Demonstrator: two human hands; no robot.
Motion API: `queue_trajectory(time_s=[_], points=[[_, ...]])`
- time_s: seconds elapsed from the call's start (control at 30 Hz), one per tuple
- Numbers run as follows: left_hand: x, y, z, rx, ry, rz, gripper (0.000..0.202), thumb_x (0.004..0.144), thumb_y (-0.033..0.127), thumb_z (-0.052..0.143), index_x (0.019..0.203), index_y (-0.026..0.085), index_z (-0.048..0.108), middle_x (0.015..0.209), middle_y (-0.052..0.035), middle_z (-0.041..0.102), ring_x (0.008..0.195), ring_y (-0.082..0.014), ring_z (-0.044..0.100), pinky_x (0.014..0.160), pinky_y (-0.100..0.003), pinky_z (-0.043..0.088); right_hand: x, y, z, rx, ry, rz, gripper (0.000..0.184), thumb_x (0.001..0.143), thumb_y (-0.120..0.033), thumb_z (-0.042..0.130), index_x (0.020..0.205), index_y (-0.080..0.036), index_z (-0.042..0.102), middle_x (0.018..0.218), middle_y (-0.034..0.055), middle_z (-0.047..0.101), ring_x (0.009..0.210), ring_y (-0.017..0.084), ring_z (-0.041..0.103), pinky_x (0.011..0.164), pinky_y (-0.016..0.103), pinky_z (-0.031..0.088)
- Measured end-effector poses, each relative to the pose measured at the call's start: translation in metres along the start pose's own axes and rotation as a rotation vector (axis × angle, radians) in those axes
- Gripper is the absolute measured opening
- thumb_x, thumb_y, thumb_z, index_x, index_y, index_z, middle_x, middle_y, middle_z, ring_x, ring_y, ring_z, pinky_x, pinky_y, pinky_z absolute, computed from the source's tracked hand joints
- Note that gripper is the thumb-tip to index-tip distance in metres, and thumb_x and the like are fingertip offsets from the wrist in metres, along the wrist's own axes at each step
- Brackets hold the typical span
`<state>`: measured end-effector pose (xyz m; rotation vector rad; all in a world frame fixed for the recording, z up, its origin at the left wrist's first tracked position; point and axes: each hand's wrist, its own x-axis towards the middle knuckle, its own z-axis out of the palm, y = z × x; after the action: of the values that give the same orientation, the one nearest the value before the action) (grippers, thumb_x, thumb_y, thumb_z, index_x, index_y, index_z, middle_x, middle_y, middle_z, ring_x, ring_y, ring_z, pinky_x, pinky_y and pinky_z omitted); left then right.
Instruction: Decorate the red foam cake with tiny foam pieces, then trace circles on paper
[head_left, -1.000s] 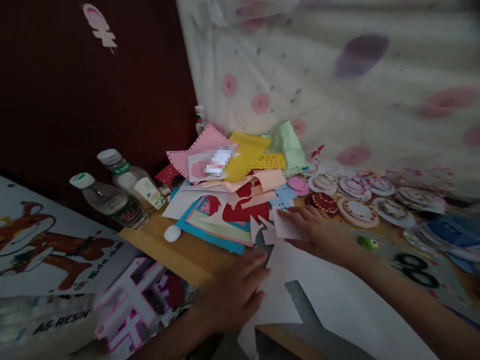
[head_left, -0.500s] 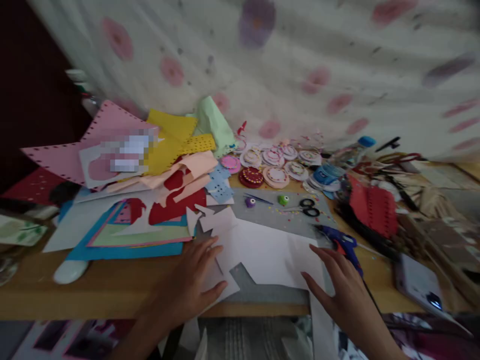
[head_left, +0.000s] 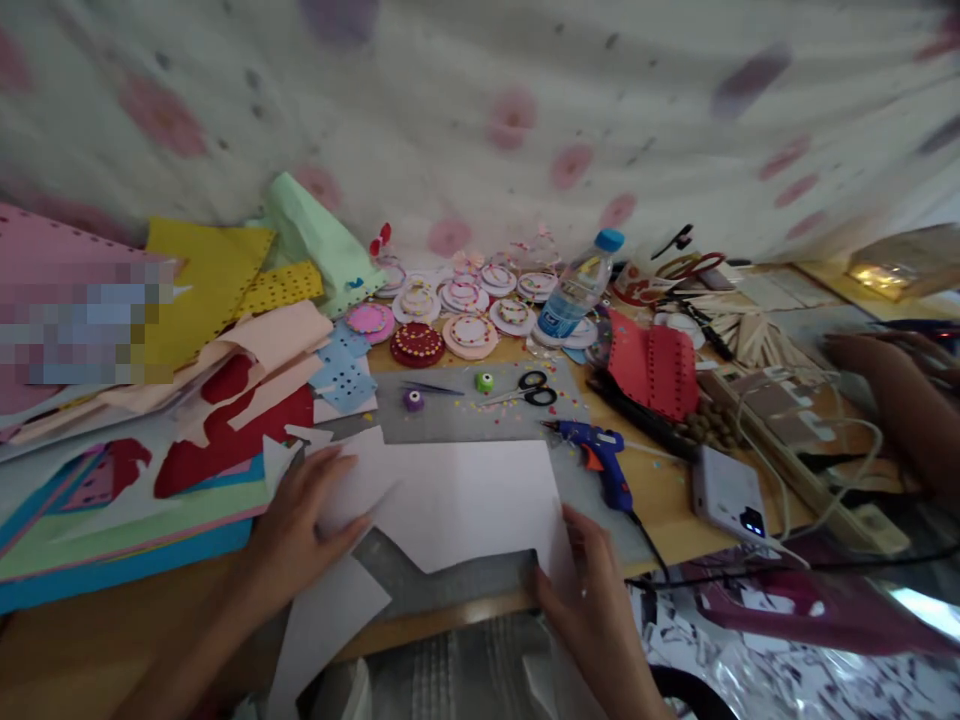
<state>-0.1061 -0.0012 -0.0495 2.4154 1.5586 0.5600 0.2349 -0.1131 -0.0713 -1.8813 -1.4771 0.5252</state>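
Note:
A cut sheet of white paper [head_left: 465,500] with an uneven outline lies across the grey cutting mat [head_left: 420,590] in front of me. My left hand [head_left: 311,510] grips its left part, fingers on top and thumb along the lower side. At the right end, my right hand [head_left: 589,585] has thumb and fingers around a strip of the paper that hangs down at the table edge. Another white paper piece [head_left: 330,620] lies under my left wrist. Beyond the sheet are scissors [head_left: 536,390], tweezers [head_left: 435,388], a purple eyed bead [head_left: 413,400] and a green one [head_left: 485,382].
A blue glue gun [head_left: 600,450] lies right of the sheet, near a white power bank [head_left: 727,495] with cables. Several layered paper discs [head_left: 471,335] and a water bottle [head_left: 576,285] stand behind. Coloured sheets [head_left: 210,250] pile at left. Another person's hand [head_left: 870,355] is far right.
The view has swung to the right, bringing another person's arm into sight. My spread hands have closed in on the two ends of the white paper.

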Motion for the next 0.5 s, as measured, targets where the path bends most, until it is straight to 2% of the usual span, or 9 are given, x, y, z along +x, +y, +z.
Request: queue_trajectory(time_s=[0.13,0.23,0.37,0.5], points=[[0.018,-0.013,-0.011,0.086,-0.078,-0.075,0.053,0.095,0.046,0.048,0.137,0.013,0.045,0.146,-0.0215,0.043,0.138,-0.0381,0.042,0.112,-0.055,0.039,-0.003,-0.010,-0.005,0.275,0.033,0.142,0.065,0.087,-0.038,0.063,0.143,-0.023,0.035,0.138,0.0164,0.050,0.112,0.027,0.063,0.092,0.042,0.057],[0.029,-0.014,-0.014,0.116,-0.167,-0.068,0.056,0.096,0.049,0.047,0.139,0.014,0.045,0.148,-0.0204,0.043,0.138,-0.0366,0.043,0.112,-0.054,0.038,-0.007,-0.014,-0.013,0.410,0.047,0.232,0.074,0.085,-0.040,0.066,0.148,-0.025,0.030,0.142,0.0172,0.048,0.105,0.025,0.067,0.082,0.035,0.059],[0.041,-0.010,-0.016,0.129,-0.232,-0.035,0.066,0.091,0.054,0.057,0.142,0.015,0.044,0.147,-0.0194,0.045,0.136,-0.0362,0.045,0.111,-0.053,0.039,-0.008,-0.012,-0.020,0.416,0.047,0.308,0.080,0.084,-0.045,0.066,0.152,-0.025,0.029,0.137,0.0154,0.054,0.104,0.026,0.068,0.087,0.039,0.058],[0.050,-0.008,-0.021,0.153,-0.247,-0.006,0.053,0.091,0.037,0.055,0.139,0.017,0.047,0.141,-0.0164,0.052,0.131,-0.0337,0.050,0.109,-0.051,0.043,-0.010,-0.006,-0.020,0.355,0.012,0.325,0.081,0.082,-0.050,0.067,0.151,-0.026,0.033,0.126,0.0127,0.061,0.103,0.027,0.068,0.089,0.041,0.058]])
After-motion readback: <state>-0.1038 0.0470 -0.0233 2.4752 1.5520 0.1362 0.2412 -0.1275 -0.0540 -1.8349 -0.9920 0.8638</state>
